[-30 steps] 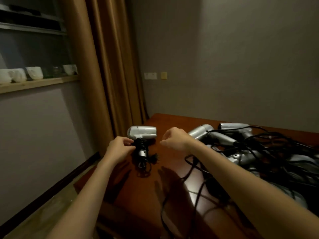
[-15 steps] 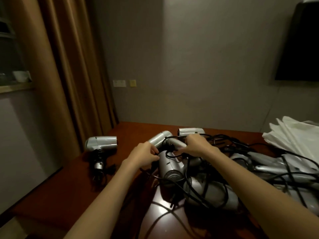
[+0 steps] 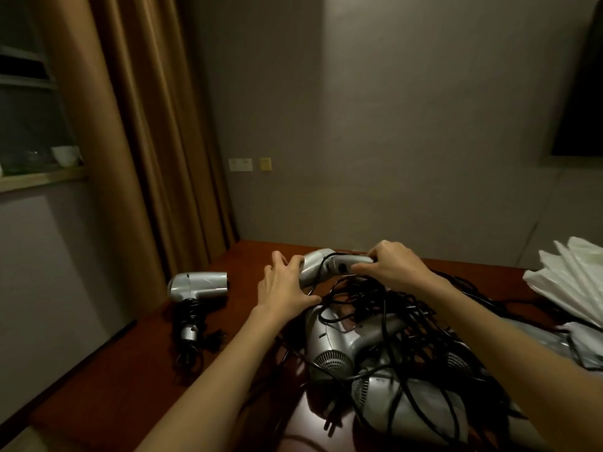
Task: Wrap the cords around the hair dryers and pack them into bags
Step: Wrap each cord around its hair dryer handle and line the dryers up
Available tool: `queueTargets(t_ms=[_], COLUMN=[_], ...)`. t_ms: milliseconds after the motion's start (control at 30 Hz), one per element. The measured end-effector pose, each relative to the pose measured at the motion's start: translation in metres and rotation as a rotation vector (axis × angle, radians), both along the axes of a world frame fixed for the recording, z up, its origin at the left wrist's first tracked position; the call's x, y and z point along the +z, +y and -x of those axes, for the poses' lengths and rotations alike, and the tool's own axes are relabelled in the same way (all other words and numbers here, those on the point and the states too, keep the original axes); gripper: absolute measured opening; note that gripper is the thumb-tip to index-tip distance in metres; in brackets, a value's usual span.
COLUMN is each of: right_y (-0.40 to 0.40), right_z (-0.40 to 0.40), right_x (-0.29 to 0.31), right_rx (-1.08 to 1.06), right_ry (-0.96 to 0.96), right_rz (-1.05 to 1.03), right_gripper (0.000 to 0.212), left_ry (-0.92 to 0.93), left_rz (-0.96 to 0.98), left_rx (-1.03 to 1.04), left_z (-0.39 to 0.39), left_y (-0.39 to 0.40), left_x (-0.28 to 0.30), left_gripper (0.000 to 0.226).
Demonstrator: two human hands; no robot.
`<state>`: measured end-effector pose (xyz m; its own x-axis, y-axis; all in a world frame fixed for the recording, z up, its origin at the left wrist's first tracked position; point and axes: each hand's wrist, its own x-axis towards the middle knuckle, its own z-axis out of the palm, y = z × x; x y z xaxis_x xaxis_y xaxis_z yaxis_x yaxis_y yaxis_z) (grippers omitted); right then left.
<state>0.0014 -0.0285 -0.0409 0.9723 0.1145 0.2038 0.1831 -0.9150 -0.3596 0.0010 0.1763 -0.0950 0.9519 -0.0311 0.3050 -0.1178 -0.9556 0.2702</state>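
**Surroundings: non-task items observed**

Dark reddish-brown table (image 3: 137, 380) extends beneath and left of both hands. Tan curtain (image 3: 137, 141) hangs upper left of the hands, reaching table level. Wooden shelf (image 3: 42, 179) far left carries a white cup (image 3: 67, 155). Grey wall (image 3: 375, 141) beyond the hands bears a white switch plate (image 3: 240, 164) beside a yellow plate (image 3: 265, 164). Dark panel (image 3: 584, 93) upper right.

Silver hair dryers (image 3: 352, 350) lie heaped in tangled black cords (image 3: 385, 308), white bags (image 3: 567, 278) at right.

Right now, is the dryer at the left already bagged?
No. The dryer lies bare on the table, cord wrapped round its handle; the bags sit far right.
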Motion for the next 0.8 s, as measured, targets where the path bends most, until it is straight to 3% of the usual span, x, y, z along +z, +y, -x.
queueTargets(t_ms=[133, 233, 300, 467, 533, 633, 733, 800], right_y=[-0.012, -0.03, -0.045, -0.076, -0.074, -0.063, -0.06, -0.06], right_z=[0.001, 0.0, 0.001, 0.01, 0.011, 0.013, 0.015, 0.017], right_x=[0.013, 0.016, 0.02, 0.032, 0.032, 0.032, 0.027, 0.024], right_rx=[-0.017, 0.017, 0.069, 0.29, 0.363, 0.38, 0.352, 0.329], right_ry=[0.002, 0.078, 0.169, 0.345, 0.351, 0.321, 0.399, 0.404], right_rz=[0.028, 0.013, -0.097, -0.532, -0.602, -0.655, -0.734, -0.76], right_gripper=[0.038, 0.032, 0.032, 0.041, 0.048, 0.036, 0.039, 0.039], left_ry=[0.041, 0.095, 0.071, 0.126, 0.154, 0.229, 0.294, 0.249], left_rz=[0.007, 0.314, 0.473, 0.496, 0.491, 0.535, 0.669, 0.661], left_rx=[-0.03, -0.07, -0.047, -0.033, -0.106, -0.249, -0.239, -0.259], left_z=[-0.009, -0.022, -0.029, -0.036, -0.034, -0.034, -0.034, -0.032], left_y=[-0.002, 0.022, 0.04, 0.047, 0.036, 0.022, 0.019, 0.021], left_x=[0.017, 0.035, 0.039, 0.01, 0.005, 0.015, 0.025, 0.027], left_gripper=[0.045, 0.02, 0.02, 0.04, 0.042, 0.05, 0.074, 0.105])
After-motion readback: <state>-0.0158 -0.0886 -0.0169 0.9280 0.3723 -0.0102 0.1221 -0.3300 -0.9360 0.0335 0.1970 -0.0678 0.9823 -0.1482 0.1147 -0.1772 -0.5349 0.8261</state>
